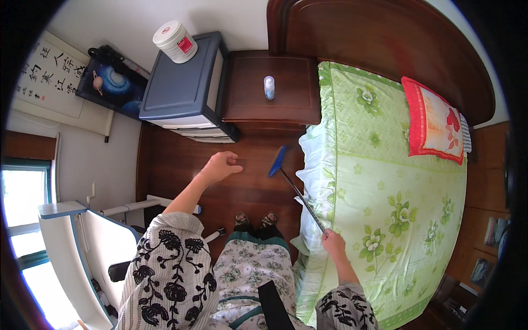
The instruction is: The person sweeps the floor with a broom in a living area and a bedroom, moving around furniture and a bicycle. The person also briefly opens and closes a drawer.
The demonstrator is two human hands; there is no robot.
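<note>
My right hand is closed round the dark handle of a broom beside the bed. The broom's blue head is over the wooden floor, between the bed and my left hand. My left hand holds nothing; it hovers above the floor with its fingers slightly curled and the thumb apart. Beyond both hands, a small clear spray bottle stands on a dark wooden nightstand.
A bed with a green floral sheet and a red-edged pillow takes up the right. A grey-topped drawer unit bearing a white tub stands at upper left. A white desk is at lower left. My feet are on the floor.
</note>
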